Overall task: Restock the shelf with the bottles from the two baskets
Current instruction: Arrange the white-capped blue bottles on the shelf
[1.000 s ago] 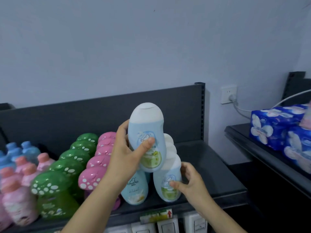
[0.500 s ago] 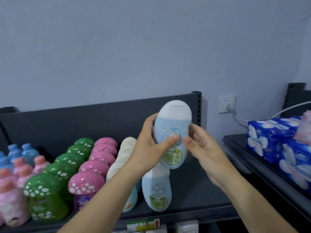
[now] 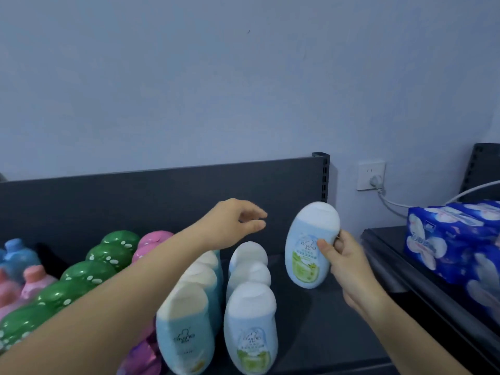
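Bottle changes hands! Half a second ago the left hand had it. Now the right hand pinches it, thumb across the label and fingers behind. It is tilted over the bare right end of the shelf, just right of the standing rows. Touching down or not, I cannot tell. The left hand has let go and hovers above the rows, fingers loosely curled, holding nothing. My read is that the placing hand has taken over and this one starts a third row.

Now the count, front to back. The left blue row shows three white caps, though the forearm may hide more. The right blue row shows three, plus the one in hand. The green spotted bottles make five. Only one pink spotted cap shows clearly, because the arm covers the rest. The small capped bottles far left are cut off, so no firm count. On the next shelf sit at least two tissue packs. No baskets in sight.
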`<move>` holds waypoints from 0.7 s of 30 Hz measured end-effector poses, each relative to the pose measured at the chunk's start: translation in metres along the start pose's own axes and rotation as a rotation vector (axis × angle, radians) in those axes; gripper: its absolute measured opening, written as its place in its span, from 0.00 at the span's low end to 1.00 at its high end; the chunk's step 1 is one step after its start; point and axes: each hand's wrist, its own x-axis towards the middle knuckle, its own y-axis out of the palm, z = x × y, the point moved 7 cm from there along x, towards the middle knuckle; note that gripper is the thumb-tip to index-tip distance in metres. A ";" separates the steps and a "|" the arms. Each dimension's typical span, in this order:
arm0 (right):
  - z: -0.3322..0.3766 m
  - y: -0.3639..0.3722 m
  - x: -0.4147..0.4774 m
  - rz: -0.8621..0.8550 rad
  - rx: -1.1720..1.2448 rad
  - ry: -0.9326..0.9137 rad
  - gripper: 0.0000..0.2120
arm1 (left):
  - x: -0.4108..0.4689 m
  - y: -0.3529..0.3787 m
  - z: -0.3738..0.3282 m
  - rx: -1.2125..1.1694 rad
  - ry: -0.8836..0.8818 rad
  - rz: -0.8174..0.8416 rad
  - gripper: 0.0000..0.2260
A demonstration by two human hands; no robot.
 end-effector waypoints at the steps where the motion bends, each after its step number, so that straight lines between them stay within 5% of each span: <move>1: -0.014 -0.001 0.005 -0.012 -0.025 0.021 0.13 | 0.004 0.000 0.011 0.041 -0.016 0.030 0.11; 21: -0.108 0.083 0.072 0.314 -0.137 0.168 0.18 | 0.073 0.027 0.090 0.157 0.035 0.241 0.15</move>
